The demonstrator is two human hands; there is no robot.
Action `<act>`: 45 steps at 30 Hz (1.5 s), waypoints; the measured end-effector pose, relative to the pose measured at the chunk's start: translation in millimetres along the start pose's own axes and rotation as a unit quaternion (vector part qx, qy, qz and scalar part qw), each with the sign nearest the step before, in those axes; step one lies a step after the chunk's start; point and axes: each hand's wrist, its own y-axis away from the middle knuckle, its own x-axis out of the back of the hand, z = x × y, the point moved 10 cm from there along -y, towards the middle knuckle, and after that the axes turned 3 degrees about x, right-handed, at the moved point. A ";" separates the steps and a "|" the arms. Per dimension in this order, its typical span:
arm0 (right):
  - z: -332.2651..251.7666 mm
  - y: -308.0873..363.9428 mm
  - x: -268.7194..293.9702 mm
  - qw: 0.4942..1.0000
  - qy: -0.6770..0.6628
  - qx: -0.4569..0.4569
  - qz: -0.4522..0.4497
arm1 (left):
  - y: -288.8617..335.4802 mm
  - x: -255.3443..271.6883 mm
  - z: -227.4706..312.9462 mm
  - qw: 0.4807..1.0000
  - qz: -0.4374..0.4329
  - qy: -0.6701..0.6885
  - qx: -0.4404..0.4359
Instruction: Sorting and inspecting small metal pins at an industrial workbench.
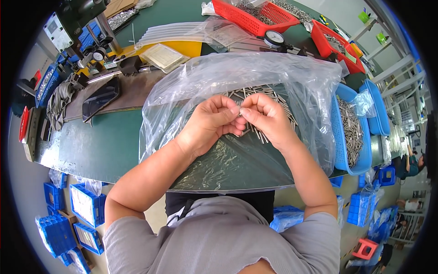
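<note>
Hands meet over the middle of the green bench (96,150), directly in front of the seated worker in a grey short-sleeved shirt (210,237). Left hand (212,121): thumb and index finger drawn together at the tips, remaining fingers curled. Right hand (265,114): thumb and index finger likewise drawn together, tips meeting those of the left. Whether anything is pinched there I cannot tell; fingers and small scale hide it.

Metal pins (286,109): loose pile, slender, silvery, lying beneath and beyond the hands, extending to the right hand's far side. Clear plastic bag (182,86): spread open around the pile, crumpled along its far edge.

Right of the bag: blue basket (340,153) filled with similar metal pieces (350,130). Far side: red basket (237,19), also holding metal parts; dial gauge (274,38) just nearer. Left: dark flat glossy object (101,98), near grey cloth (59,105).
</note>
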 end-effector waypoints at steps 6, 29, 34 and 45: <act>5.7 4.4 -5.5 0.992 -0.096 -0.076 -0.021 | 1.3 0.3 2.9 1.000 0.016 -0.010 -0.005; -11.6 15.9 -21.9 0.863 0.479 0.065 -0.151 | -0.1 16.2 18.1 0.995 0.075 -0.025 -0.052; -21.5 15.4 -26.0 0.853 0.489 0.121 -0.133 | -0.1 15.3 14.1 0.997 0.062 -0.028 -0.037; -16.9 7.3 10.5 0.997 -0.049 -0.057 -0.010 | 1.5 -5.2 -0.9 1.000 -0.014 -0.008 0.015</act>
